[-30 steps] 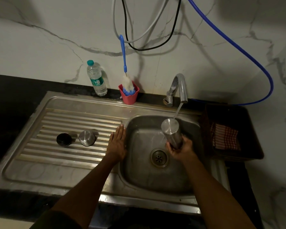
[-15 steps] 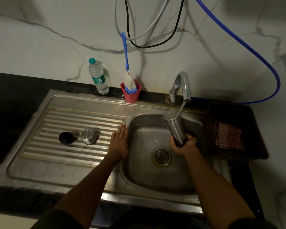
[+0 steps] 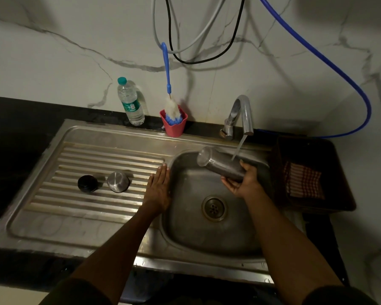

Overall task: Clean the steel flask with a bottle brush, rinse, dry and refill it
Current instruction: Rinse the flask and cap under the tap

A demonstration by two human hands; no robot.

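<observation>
My right hand (image 3: 243, 183) grips the steel flask (image 3: 218, 165) over the sink basin (image 3: 185, 227). The flask is tilted nearly flat, one end pointing left. Water streams from the tap (image 3: 243, 113) onto the flask's side near my fingers. My left hand (image 3: 158, 190) lies flat and open on the basin's left rim. The blue-handled bottle brush (image 3: 171, 106) stands head down in a red cup (image 3: 174, 126) at the back. On the ribbed drainboard (image 3: 75, 164) sit a black cap (image 3: 87, 183) and a steel cap (image 3: 118, 181).
A plastic water bottle (image 3: 130, 102) stands behind the drainboard. A dark tray (image 3: 339, 194) holding a checked cloth (image 3: 302, 182) sits right of the sink. A blue hose (image 3: 339, 78) and cables hang along the marble wall. The drain (image 3: 213, 208) lies below the flask.
My right hand has tipped the flask from near upright to almost horizontal, so the stream now strikes its side. My left hand has stayed on the rim.
</observation>
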